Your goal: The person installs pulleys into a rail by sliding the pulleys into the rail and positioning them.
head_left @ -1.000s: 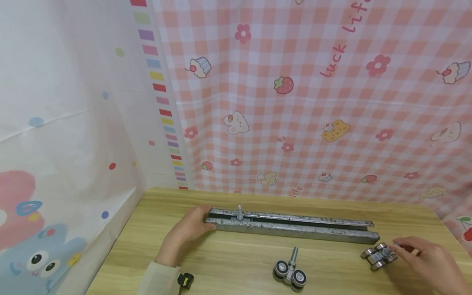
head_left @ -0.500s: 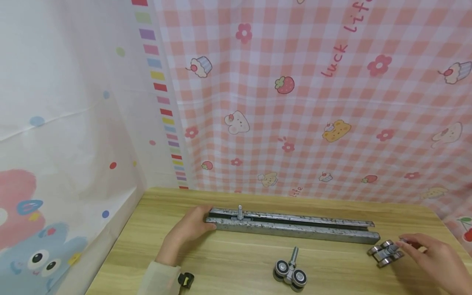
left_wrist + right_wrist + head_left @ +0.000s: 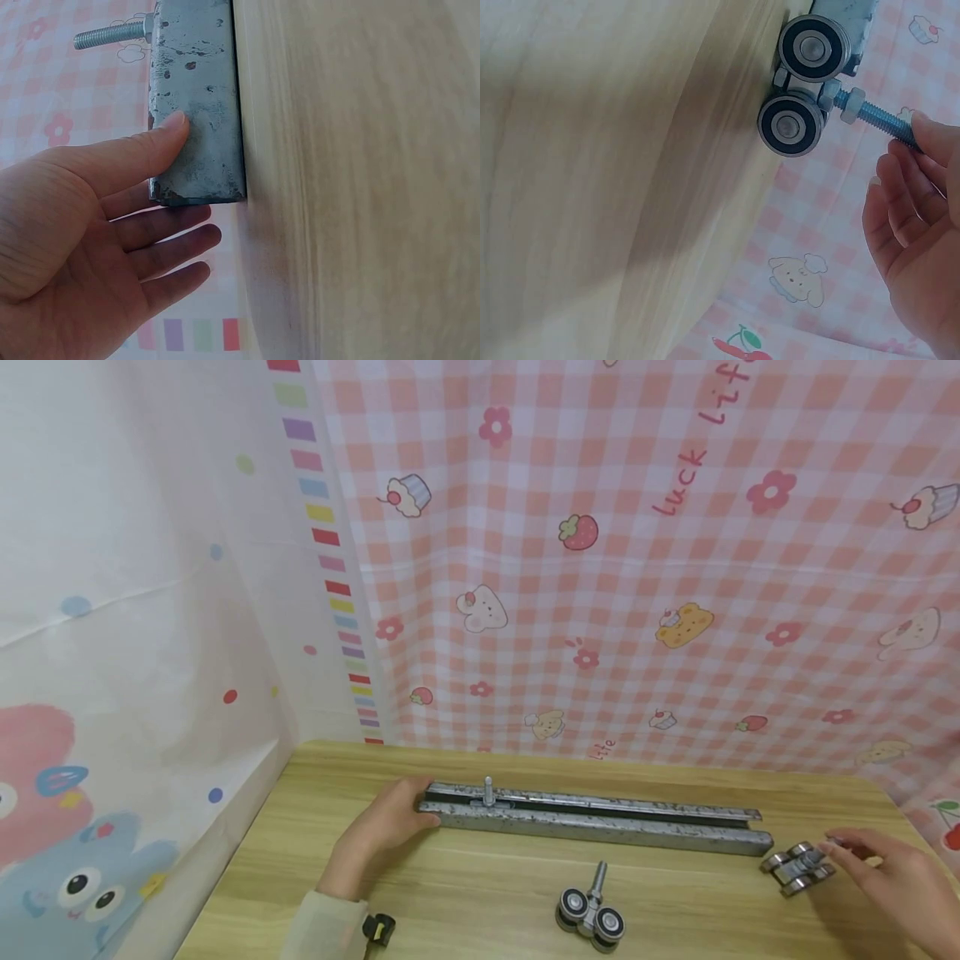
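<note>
A right hand (image 3: 888, 870) pinches a silver metal roller carriage with four wheels (image 3: 798, 868), just off the right end of a long, scuffed grey metal rail (image 3: 600, 833).
From my remote head view, the rail runs left to right across the pale wood-grain worktop (image 3: 465, 902), slot facing up; the carriage lies between its right end and the right hand, the nearer one, though I cannot tell whether metal touches metal. That hand is closed only at the tips, thumb and finger on the carriage's threaded bolt (image 3: 881, 120). The left hand (image 3: 392, 817) grips the rail's far left end, thumb on the near face, lower fingers spread loosely.
</note>
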Demonstrator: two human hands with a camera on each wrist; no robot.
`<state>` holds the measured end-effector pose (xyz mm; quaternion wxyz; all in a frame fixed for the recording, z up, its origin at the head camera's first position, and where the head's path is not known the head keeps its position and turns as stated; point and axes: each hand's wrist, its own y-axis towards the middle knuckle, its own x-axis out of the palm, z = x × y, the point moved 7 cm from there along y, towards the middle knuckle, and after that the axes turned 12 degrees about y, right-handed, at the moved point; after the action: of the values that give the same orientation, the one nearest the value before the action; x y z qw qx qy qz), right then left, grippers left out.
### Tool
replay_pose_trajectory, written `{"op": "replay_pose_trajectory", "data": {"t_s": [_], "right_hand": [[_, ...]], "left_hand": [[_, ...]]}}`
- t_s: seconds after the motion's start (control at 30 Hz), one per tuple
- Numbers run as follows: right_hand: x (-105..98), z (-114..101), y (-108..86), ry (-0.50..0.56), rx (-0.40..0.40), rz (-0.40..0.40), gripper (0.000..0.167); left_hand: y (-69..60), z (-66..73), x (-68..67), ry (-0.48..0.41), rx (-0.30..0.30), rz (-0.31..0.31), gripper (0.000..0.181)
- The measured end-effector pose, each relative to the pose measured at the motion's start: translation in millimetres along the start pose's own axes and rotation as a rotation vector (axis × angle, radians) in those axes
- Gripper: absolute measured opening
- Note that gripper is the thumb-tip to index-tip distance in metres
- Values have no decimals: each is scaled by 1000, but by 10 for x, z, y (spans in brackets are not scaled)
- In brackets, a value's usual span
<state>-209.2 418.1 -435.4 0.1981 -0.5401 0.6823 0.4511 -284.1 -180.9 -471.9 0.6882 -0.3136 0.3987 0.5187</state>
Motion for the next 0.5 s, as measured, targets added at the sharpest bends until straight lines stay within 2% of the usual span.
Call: {"op": "replay_pose_trajectory", "data": {"t_s": [0.3, 0.5], "right_hand": [[-80, 172, 18, 55, 58, 58, 24], [-101, 293, 55, 43, 143, 77, 30]], "left_hand": [[-8, 21, -10, -1, 3, 2, 57], [-18, 34, -19, 2, 10, 5, 57]]}}
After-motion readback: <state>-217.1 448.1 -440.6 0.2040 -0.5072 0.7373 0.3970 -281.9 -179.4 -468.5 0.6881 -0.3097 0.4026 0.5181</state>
